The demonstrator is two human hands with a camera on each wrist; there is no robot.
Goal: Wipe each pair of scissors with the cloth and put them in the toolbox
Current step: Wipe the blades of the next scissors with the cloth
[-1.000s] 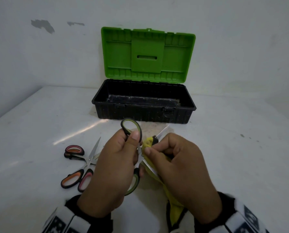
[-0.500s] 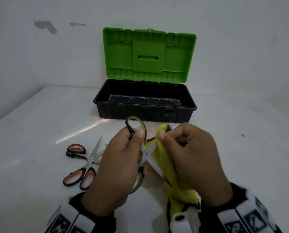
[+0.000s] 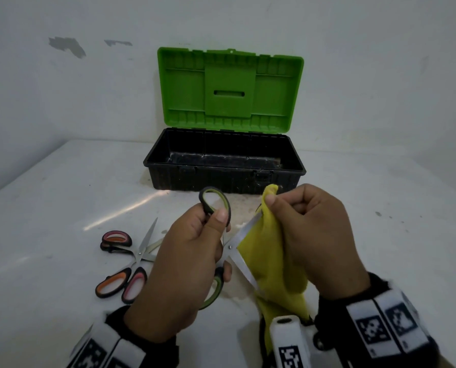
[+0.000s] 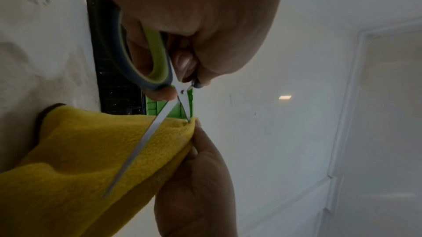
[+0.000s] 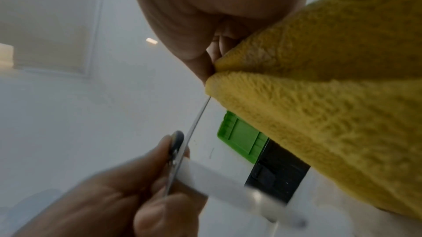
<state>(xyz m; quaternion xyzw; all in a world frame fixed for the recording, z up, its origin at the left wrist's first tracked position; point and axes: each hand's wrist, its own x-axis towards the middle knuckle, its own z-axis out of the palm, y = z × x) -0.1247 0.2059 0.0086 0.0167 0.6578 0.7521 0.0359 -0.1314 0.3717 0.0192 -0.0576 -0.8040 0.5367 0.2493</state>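
Note:
My left hand (image 3: 195, 251) grips the green-and-grey handled scissors (image 3: 233, 245) by their handles, blades spread apart. The same scissors (image 4: 160, 71) show close up in the left wrist view. My right hand (image 3: 301, 229) pinches the yellow cloth (image 3: 264, 251) around the tip of the upper blade. In the left wrist view the cloth (image 4: 91, 150) hangs behind the lower blade. The right wrist view shows the cloth (image 5: 319, 87) folded over the blade tip. The black toolbox (image 3: 224, 179) stands behind the hands with its green lid (image 3: 229, 88) up.
Two more pairs of scissors lie crossed on the white table (image 3: 49, 208) left of my hands: an orange-handled pair (image 3: 113, 285) and a pink-handled pair (image 3: 116, 239). A white wall rises right behind the toolbox.
My right hand has slid the cloth from near the pivot outward along the upper blade to its tip. The left hand holds the scissors slightly higher.

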